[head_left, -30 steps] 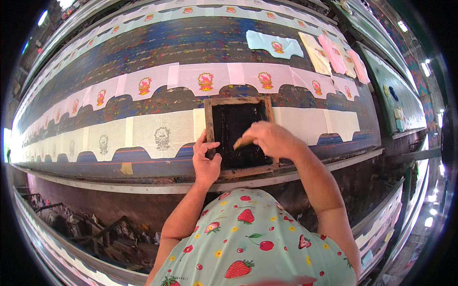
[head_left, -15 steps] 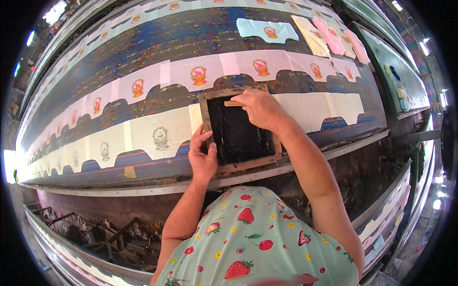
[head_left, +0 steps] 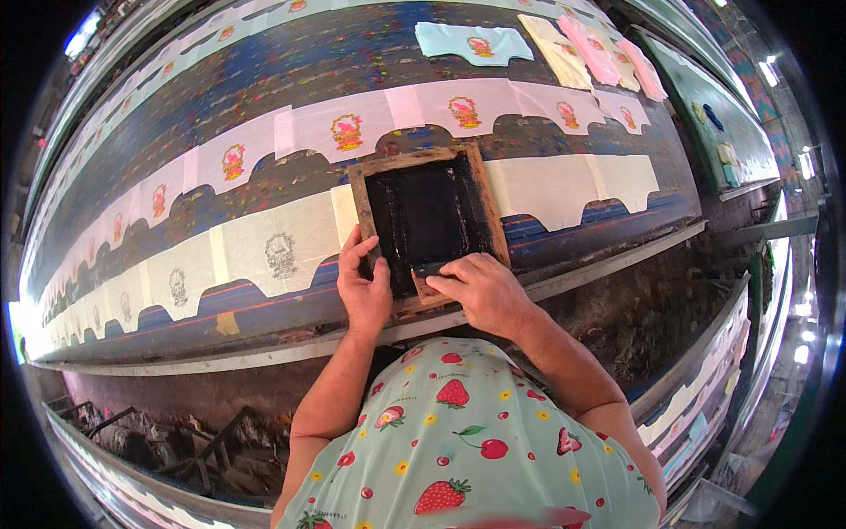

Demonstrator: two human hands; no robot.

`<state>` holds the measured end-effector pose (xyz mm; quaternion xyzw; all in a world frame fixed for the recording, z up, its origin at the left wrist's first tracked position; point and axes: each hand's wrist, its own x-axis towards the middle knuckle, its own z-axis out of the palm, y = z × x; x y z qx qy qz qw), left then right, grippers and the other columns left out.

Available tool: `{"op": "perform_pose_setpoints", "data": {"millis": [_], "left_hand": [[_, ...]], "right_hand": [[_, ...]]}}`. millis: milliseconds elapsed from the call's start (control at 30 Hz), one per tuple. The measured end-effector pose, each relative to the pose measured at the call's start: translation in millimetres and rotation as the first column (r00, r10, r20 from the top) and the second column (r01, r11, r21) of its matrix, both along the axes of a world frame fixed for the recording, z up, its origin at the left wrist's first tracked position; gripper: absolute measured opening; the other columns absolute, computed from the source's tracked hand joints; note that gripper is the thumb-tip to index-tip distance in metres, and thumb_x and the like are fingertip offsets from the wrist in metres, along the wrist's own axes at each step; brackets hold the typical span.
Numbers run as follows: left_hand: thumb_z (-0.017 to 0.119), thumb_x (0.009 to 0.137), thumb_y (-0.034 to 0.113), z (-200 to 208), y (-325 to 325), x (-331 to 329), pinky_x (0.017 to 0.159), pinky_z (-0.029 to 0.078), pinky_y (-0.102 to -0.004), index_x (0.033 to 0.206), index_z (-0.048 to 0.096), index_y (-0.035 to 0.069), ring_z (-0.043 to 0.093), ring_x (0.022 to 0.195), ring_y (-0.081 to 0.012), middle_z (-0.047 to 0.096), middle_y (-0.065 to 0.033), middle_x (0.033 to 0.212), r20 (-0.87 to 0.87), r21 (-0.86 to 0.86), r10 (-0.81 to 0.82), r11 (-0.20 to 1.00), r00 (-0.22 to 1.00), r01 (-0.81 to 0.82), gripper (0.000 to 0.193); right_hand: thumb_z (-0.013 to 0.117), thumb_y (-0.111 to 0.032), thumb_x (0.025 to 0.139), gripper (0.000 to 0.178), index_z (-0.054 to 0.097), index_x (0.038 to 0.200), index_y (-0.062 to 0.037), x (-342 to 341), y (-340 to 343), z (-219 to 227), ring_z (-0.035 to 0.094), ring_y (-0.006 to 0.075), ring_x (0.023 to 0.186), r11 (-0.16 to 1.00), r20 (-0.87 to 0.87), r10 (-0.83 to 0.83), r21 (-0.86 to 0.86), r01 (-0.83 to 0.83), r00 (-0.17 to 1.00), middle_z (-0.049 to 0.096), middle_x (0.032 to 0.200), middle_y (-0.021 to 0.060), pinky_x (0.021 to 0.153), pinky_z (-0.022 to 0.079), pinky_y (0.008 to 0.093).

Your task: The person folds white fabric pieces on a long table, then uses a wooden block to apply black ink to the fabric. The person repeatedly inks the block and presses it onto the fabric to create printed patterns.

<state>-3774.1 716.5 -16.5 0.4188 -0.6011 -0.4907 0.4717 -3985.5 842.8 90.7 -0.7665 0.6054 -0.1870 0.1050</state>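
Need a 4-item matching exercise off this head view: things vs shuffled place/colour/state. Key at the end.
Things
1. Left hand
2. Right hand
3. Wooden frame
4. Light blue cloth

Place, colour or state
A. Lies beyond the pink cloth row
B. Grips a squeegee near the person's side of the black panel
C. Brown, surrounds the black panel
D. At the left side of the wooden frame, thumb and fingers apart

Pairs: 1-D, 2-B, 3-C, 4-A
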Motion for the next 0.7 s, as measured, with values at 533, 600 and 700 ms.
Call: {"op": "perform_pose_setpoints", "data": {"millis": [533,600,700], "left_hand": [[0.072,0.078,-0.013,24.5,17.2,-24.6,0.132,0.041,-0.047,0.122,0.079,0.009,0.053,0.161,-0.0416,0.056,-0.0268,0.171,0.18,-0.213,0.054,0.977,0.982,-0.015,0.05],[0.072,0.078,-0.013,26.3,25.4,-43.4,0.133,0.04,-0.0472,0.122,0.079,0.009,0.053,0.161,-0.0414,0.056,-0.027,0.171,0.17,-0.252,0.057,0.968,0.984,-0.012,0.049],[0.071,0.078,-0.013,25.6,42.4,-87.5,0.133,0.04,-0.0471,0.122,0.08,0.009,0.053,0.161,-0.0409,0.056,-0.0272,0.172,0.167,-0.274,0.047,0.962,0.985,0.0,0.05]], "right_hand": [[0.083,-0.01,0.101,0.038,0.077,0.138,-0.0046,-68.3,68.0,-50.3,0.067,0.0363,0.14,0.895,0.613,-0.36,0.014,0.445,0.704,0.068,0.15,0.0174,0.118,0.054,0.0457],[0.082,-0.007,0.1,0.036,0.078,0.136,-0.0039,-87.4,78.1,-55.4,0.068,0.0346,0.14,0.892,0.645,-0.355,0.016,0.452,0.677,0.07,0.149,0.0168,0.119,0.054,0.0446],[0.082,-0.005,0.1,0.035,0.078,0.135,-0.0035,-131.5,95.8,-56.3,0.068,0.0342,0.14,0.885,0.657,-0.339,-0.021,0.466,0.674,0.07,0.149,0.0167,0.119,0.054,0.0447]]}}
